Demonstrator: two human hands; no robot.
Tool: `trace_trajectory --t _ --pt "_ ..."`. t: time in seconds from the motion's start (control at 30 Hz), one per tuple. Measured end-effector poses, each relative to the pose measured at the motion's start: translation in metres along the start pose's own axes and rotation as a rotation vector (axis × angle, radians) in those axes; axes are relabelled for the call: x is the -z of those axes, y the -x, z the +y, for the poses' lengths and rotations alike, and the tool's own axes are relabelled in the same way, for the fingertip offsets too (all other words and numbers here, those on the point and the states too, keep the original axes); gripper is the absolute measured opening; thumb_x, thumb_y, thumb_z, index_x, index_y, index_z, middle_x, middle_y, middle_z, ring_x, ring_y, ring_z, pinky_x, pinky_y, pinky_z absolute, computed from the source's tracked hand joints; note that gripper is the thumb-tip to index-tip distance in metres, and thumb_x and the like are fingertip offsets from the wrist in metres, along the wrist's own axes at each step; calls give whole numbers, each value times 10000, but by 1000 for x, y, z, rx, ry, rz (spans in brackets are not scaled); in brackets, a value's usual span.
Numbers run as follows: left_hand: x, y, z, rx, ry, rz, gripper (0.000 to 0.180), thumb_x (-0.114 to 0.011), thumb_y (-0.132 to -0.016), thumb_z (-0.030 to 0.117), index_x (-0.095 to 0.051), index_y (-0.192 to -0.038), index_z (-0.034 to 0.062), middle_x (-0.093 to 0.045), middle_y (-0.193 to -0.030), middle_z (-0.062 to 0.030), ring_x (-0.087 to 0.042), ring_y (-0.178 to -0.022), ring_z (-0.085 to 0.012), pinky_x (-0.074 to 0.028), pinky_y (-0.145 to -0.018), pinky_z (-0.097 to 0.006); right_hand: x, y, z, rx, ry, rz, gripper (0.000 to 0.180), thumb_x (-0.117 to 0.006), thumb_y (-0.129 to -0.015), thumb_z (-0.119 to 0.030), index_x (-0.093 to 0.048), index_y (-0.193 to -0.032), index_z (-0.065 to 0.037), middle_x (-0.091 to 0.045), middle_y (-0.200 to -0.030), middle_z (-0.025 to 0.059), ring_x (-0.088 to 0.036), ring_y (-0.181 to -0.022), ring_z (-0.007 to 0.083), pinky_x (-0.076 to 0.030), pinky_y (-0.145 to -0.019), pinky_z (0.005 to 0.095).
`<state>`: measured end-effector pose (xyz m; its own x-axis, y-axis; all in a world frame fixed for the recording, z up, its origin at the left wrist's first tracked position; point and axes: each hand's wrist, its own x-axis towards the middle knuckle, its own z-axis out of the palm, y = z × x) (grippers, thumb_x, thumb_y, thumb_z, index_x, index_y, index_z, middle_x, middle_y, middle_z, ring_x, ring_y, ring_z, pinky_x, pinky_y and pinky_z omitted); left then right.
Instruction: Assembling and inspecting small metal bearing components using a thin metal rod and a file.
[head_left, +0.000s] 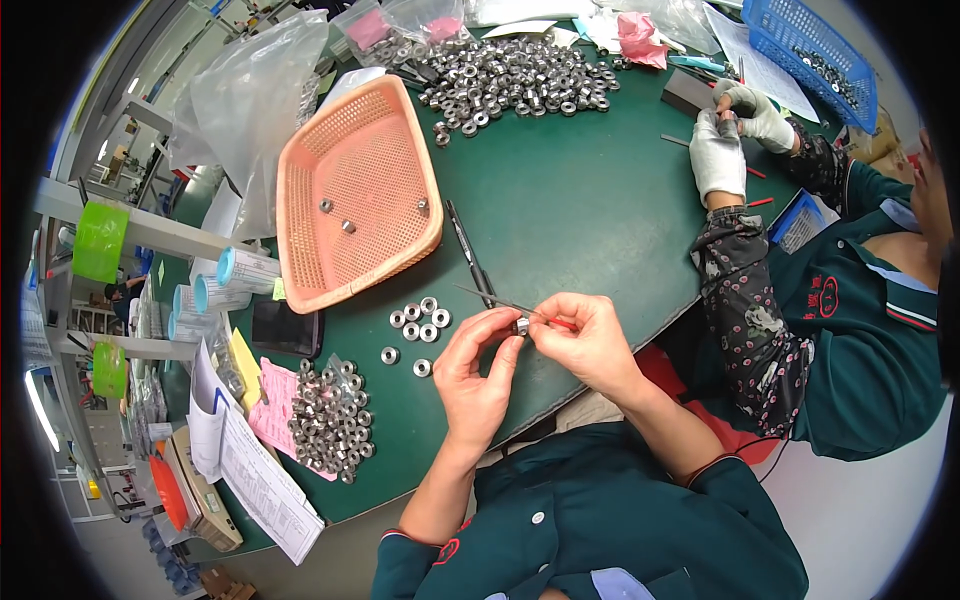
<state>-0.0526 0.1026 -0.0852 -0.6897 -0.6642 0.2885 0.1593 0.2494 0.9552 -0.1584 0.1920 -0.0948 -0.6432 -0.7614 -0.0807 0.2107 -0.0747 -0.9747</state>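
Note:
Near the table's front edge, my left hand pinches a small metal ring between thumb and fingers. My right hand grips a thin needle file with a red handle. Its slim shaft points left, passing above or against the ring; contact is hard to tell. Several loose metal rings lie left of my left hand. Just beyond my hands lies a black pen-like tool.
A peach plastic basket with a few rings stands at left. Ring piles sit at the back and on pink paper. Printed sheets lie front left. At right, a co-worker's gloved hands work near a blue basket.

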Motion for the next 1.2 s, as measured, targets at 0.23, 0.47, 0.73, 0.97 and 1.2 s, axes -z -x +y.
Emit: trace_trajectory --t 0.23,0.47,0.73,0.97,1.2 --pt "-1 -1 4 91 76 -3 253 -593 -760 -102 -581 -1003 -36 -598 -988 -111 -593 -890 -162 -488 -806 -257 1 -1 -2 -7 20 -3 71 -596 -752 -46 -595 -727 20 -515 -582 -53 -387 -523 -12 -306 -445 175" --pt "5 -3 -5 286 397 -3 225 -574 -800 -76 -564 -1023 -54 -602 -1001 -128 -600 -908 -168 -498 -819 -279 -3 0 -3 -6 -63 1 86 -603 -788 -52 -619 -770 31 -586 -646 -25 -451 -561 -8 -353 -469 164" --pt "7 -6 -4 372 489 -19 196 -562 -832 -18 -568 -1026 -46 -605 -1013 -144 -606 -900 -183 -515 -790 -287 0 6 -10 15 -116 9 81 -603 -798 -39 -619 -815 39 -640 -747 20 -493 -605 -8 -379 -493 150" --pt "11 -6 -4 405 524 3 218 -572 -821 -29 -565 -1038 -37 -603 -1041 -155 -603 -916 -181 -495 -822 -285 14 21 -8 179 119 82 108 -493 -872 -33 -528 -961 16 -415 -585 -60 -342 -533 5 -270 -465 182" --pt "7 -5 -7 236 352 75 269 -577 -802 -58 -541 -1066 -24 -593 -1031 -151 -607 -924 -208 -489 -838 -306 35 46 -3 350 380 184 156 -526 -824 32 -595 -965 30 -574 -699 59 -554 -572 100 -416 -499 202"
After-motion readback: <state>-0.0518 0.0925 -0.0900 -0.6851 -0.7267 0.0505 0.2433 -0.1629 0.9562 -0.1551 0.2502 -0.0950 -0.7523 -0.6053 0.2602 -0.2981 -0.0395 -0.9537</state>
